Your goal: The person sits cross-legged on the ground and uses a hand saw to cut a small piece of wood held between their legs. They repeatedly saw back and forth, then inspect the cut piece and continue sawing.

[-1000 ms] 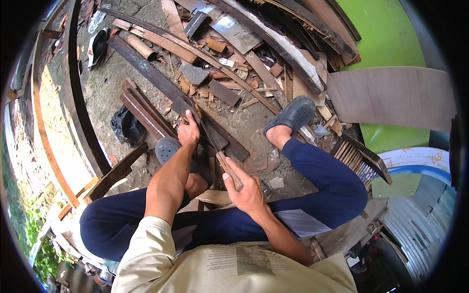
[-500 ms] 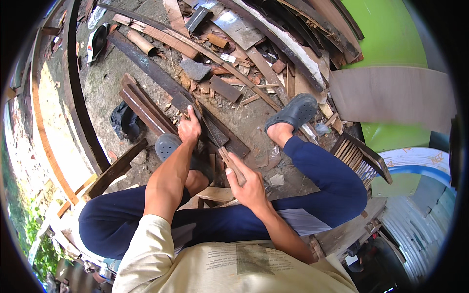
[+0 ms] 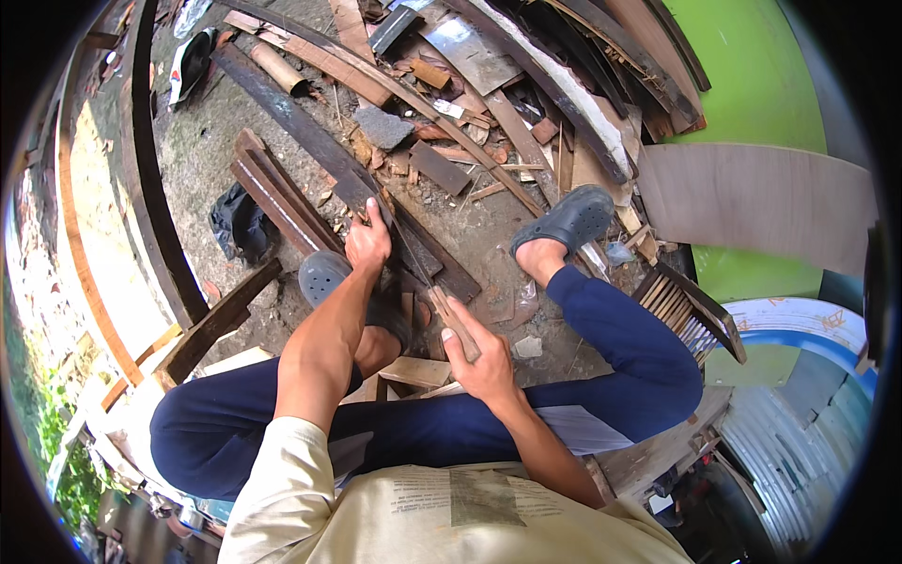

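My right hand is closed round the wooden handle of a tool with a long, thin, dark blade. The blade slants up and left from the handle toward my left hand. That hand is closed, its thumb stretched along a thin piece beside the blade; whether this is a wood strip or the blade's far end I cannot tell. Beneath my hands lies a long dark plank on the ground, with another dark board alongside it.
My feet, in grey clogs, stand either side of the planks. Brown boards and a black plastic bag lie at the left. Scrap wood and rubble spread ahead. A slatted wooden piece and a green panel are at the right.
Both hands stay close to where they were. The right hand and tool handle have shifted slightly to the right, and the view has tilted a little.
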`<state>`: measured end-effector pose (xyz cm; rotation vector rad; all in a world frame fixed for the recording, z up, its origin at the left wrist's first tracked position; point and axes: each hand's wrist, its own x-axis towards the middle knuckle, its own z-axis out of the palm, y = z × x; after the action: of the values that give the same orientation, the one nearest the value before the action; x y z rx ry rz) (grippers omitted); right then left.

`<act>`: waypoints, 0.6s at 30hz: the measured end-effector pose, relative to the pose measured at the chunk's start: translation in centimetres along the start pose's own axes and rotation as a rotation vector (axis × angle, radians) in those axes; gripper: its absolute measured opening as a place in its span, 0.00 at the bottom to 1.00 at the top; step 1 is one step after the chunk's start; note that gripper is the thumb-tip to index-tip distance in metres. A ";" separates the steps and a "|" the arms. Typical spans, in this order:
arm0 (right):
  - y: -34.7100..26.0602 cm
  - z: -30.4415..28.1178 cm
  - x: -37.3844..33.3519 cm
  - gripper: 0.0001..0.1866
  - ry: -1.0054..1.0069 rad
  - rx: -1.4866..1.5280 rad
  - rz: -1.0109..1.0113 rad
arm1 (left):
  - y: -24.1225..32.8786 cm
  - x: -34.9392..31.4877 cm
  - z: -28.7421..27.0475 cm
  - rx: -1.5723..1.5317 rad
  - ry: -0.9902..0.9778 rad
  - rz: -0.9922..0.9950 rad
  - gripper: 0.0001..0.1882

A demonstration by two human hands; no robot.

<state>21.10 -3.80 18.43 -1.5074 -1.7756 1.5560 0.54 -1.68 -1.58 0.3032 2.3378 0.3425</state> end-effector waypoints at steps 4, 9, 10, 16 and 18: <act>1.3 1.6 2.5 0.23 -0.002 -0.005 0.028 | -0.1 -0.4 -0.1 0.011 -0.013 0.000 0.49; 2.1 4.4 6.8 0.24 -0.019 -0.066 0.059 | 0.0 0.1 0.1 0.032 -0.017 -0.017 0.49; 1.3 3.8 5.6 0.25 -0.025 -0.077 0.080 | 0.0 0.2 0.2 0.023 -0.015 -0.015 0.49; -1.2 -1.0 -0.9 0.24 -0.006 -0.006 0.019 | 0.1 -0.2 0.2 0.032 0.016 -0.032 0.48; 0.8 1.7 3.2 0.24 0.027 -0.011 -0.006 | 0.2 -0.1 0.1 0.036 -0.004 -0.023 0.48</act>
<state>18.93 -2.10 16.02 -1.5198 -1.7747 1.5182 0.67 -1.51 -1.53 0.2938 2.3434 0.2888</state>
